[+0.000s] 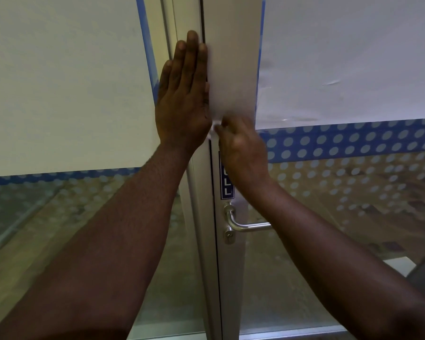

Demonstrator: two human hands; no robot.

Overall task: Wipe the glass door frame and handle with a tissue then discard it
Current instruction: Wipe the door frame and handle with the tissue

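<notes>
The frame-wiping step appears to be in hand, judged from where the tissue [212, 127] is pressed. No more can be said of what has been cleaned, since no wiped and unwiped surface can be told apart. The handle [245, 225] is seen untouched, well below the grip, so that part is judged still to come, and the discarding too; no bin is shown.

The tissue is held in the right hand [241, 153], whose fingers are curled round a small white wad, most of it hidden; it is pressed against the door frame [231, 69] just at the seam. The hand is blurred, so motion is suggested, though its direction cannot be told.

The left hand [183, 94] is laid flat beside and above the grip, fingers straight and together, pointing upward, its palm pressed on the frame post left of the seam; nothing is held in it. A blue sign [227, 185] is fixed just below the grip, partly covered by the right wrist.
</notes>
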